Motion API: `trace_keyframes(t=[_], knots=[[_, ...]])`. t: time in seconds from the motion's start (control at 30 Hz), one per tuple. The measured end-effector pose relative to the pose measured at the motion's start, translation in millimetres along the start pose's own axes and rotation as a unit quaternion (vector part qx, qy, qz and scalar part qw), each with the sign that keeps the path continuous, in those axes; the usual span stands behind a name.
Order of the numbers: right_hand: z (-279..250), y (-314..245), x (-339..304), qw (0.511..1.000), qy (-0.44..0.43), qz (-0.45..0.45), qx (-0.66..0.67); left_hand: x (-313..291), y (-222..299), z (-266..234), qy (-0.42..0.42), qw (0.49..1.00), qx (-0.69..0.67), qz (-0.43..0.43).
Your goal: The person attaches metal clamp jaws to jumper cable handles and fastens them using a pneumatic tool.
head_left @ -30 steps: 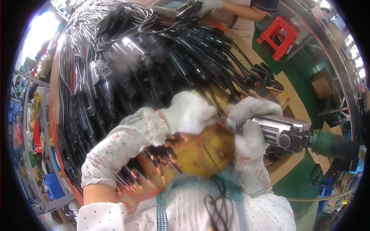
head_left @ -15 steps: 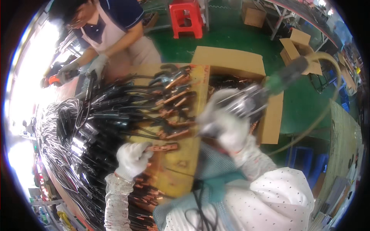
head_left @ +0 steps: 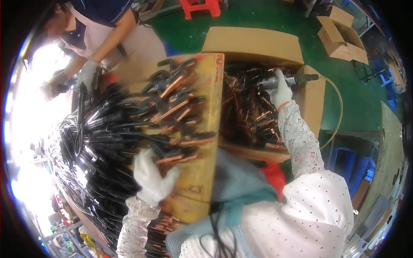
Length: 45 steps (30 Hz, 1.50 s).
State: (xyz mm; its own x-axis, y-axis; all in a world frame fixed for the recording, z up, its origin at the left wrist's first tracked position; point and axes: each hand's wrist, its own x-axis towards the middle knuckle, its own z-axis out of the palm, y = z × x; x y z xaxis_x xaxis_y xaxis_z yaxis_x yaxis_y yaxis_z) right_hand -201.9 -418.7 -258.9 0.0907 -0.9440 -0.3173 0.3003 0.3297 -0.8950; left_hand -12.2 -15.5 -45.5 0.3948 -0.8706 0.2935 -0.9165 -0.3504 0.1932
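Note:
My left hand [head_left: 154, 177], in a white glove, is open over the yellow board [head_left: 193, 185], thumb spread from the fingers. It is nearest to a row of copper-jawed clamps [head_left: 172, 160] with black parts and cables; its fingertips blur against the black pieces, and contact cannot be told. My right hand [head_left: 282, 91], also gloved, is closed around a grey metal air screwdriver [head_left: 269, 82] held over the carton [head_left: 254, 43]. Inside this carton lie many loose black and copper parts [head_left: 266, 118]. A thin hose [head_left: 340, 116] runs from the tool's dark end.
A big heap of black cables [head_left: 99, 150] fills the left of the bench. Across it, a co-worker in an apron [head_left: 137, 45] works with gloved hands [head_left: 88, 77]. A red stool [head_left: 201, 6] and another open carton [head_left: 342, 36] stand on the green floor.
My right hand and the air screwdriver have gone from the board's edge out over the carton. The copper piece has left my left hand, which has opened. The whole view has shifted.

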Motion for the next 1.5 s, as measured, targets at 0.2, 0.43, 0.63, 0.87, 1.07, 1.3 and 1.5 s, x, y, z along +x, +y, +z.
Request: trace_keyframes(t=[0.2, 0.43, 0.63, 0.87, 1.07, 1.3, 1.5], knots=[[-30.8, 15.3, -7.6, 0.849, -0.177, -0.075, -0.492, 42.8, -3.2, 13.8, 0.052, 0.998, 0.018, -0.039], [-4.3, -1.0, -43.4, 0.47, -0.218, -0.153, -0.842, 62.3, 6.0, -28.3, 0.003, 0.986, 0.165, -0.013], [-21.8, -56.4, -50.5, 0.572, -0.262, -0.23, -0.742, -2.9, -2.3, -71.3, -0.033, 0.99, 0.127, 0.048], [-15.1, -173.8, -129.3, 0.95, -0.297, 0.071, -0.068, -54.3, -14.9, -102.3, -0.161, 0.979, 0.102, 0.074], [21.5, -192.6, -212.2, 0.92, -0.356, -0.072, -0.147, -58.6, -22.6, -94.3, -0.181, 0.976, 0.096, 0.072], [58.1, -164.7, -284.0, 0.868, -0.474, 0.056, -0.138, -86.7, -28.6, -108.4, -0.23, 0.962, 0.144, 0.017], [70.9, -131.8, -286.5, 0.832, -0.46, 0.048, -0.307, -17.6, -5.0, -106.7, -0.348, 0.932, 0.07, -0.074]])
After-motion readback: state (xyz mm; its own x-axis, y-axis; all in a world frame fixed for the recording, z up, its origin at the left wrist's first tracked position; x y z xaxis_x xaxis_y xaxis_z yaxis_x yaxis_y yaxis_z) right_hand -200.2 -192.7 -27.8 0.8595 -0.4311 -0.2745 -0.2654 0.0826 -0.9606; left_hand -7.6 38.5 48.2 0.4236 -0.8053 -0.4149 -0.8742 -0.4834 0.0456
